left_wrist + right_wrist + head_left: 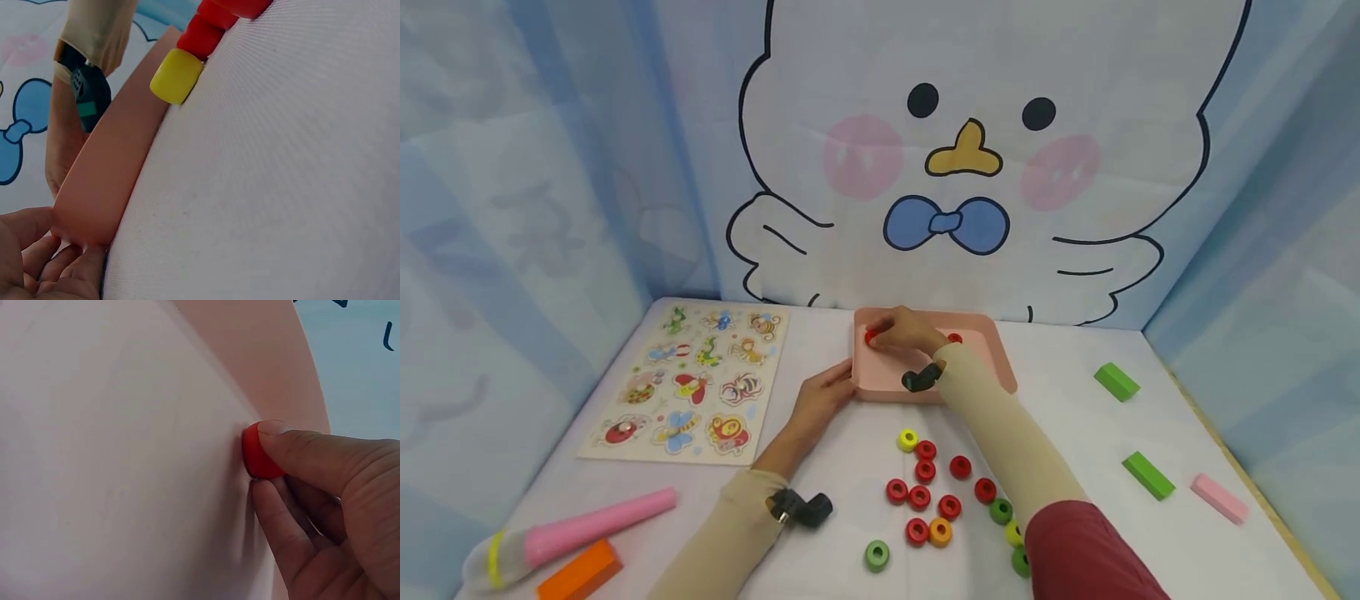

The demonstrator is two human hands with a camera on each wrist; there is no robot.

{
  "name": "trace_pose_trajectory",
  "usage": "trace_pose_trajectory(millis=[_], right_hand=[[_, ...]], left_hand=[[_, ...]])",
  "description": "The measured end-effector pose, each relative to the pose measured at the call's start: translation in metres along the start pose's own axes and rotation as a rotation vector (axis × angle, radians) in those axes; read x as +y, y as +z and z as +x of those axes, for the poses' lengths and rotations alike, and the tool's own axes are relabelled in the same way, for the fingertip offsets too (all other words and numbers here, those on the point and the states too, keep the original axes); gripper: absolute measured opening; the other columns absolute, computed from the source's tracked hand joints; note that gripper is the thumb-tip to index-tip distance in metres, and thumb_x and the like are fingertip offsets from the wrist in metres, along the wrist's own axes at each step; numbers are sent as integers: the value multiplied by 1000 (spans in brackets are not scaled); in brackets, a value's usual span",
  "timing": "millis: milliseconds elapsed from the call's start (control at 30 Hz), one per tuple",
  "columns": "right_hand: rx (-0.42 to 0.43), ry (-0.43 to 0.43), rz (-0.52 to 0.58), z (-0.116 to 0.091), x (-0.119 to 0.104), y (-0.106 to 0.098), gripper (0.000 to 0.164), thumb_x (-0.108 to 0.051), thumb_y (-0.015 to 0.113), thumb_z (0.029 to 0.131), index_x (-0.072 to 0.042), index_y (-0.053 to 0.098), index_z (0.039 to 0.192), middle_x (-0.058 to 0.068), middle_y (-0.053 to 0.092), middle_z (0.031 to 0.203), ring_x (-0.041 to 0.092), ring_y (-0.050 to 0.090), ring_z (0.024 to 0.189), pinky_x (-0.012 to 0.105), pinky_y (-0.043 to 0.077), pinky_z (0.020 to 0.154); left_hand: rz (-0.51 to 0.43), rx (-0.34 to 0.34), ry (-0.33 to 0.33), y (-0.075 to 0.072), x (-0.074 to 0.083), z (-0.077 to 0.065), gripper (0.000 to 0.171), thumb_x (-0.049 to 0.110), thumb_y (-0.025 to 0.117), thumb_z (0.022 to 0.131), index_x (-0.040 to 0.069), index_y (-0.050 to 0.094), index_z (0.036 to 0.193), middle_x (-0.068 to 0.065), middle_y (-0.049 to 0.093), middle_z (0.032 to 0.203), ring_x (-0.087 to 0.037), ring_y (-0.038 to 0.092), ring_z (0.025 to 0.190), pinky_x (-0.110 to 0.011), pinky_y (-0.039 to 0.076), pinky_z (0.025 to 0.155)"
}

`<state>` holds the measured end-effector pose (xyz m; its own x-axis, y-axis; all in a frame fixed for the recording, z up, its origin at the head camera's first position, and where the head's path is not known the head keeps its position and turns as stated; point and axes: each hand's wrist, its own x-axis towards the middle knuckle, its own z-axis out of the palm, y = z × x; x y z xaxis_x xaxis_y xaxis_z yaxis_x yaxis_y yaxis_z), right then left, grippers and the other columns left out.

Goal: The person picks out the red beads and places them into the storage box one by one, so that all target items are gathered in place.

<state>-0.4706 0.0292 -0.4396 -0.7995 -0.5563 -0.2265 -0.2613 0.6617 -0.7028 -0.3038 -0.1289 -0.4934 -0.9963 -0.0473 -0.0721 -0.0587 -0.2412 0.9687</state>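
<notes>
A pink tray (pixel 895 396) stands at the back of the table, against the backdrop. My right hand (pixel 910 329) is over its left part and pinches a red bead (pixel 261 453) between thumb and fingers, close to the tray's floor and wall. Another red bead (pixel 955 338) lies in the tray, partly hidden behind the right hand and arm. At the tray's near left corner my left hand (pixel 820 400) holds on, its thumb at the rim and its bent fingers against the side in the left wrist view. In front lie several red beads (pixel 919 498) and a yellow bead (pixel 907 440).
A puzzle board (pixel 700 383) with insect pictures lies at the left. Nearer are a pink and grey stick (pixel 595 525) and an orange block (pixel 580 571). Green blocks (pixel 1148 476) and a pink block (pixel 1220 498) lie right. Green (pixel 877 556) and orange beads (pixel 940 532) lie in front.
</notes>
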Motion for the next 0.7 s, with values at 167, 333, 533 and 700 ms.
trace_pose_trajectory(millis=[167,333,533,700], right_hand=[[6,12,3,0,0,0,37,-19,74,88,-11,67,123,3,63,118,24,54,110,34,50,98],[-19,3,-4,-13,5,-7,47,-25,74,89,-12,62,132,3,60,128,22,52,116,38,49,101],[18,-89,43,-39,5,-25,48,-23,71,91,-10,58,135,5,58,132,23,55,117,37,50,99],[28,-131,23,-69,4,-32,52,-28,72,91,-9,58,137,7,59,134,20,56,118,33,51,99]], left_hand=[[7,10,-17,0,3,0,47,8,61,96,5,51,142,-14,50,144,-25,50,129,-34,44,105],[34,1,-29,5,1,-1,49,9,61,96,5,50,143,-13,49,145,-25,50,130,-34,44,106],[59,18,-6,7,1,2,50,8,60,96,3,48,144,-16,50,143,-25,51,128,-33,45,105],[26,19,-33,3,2,1,50,8,60,96,4,47,145,-14,50,144,-23,50,129,-31,44,105]])
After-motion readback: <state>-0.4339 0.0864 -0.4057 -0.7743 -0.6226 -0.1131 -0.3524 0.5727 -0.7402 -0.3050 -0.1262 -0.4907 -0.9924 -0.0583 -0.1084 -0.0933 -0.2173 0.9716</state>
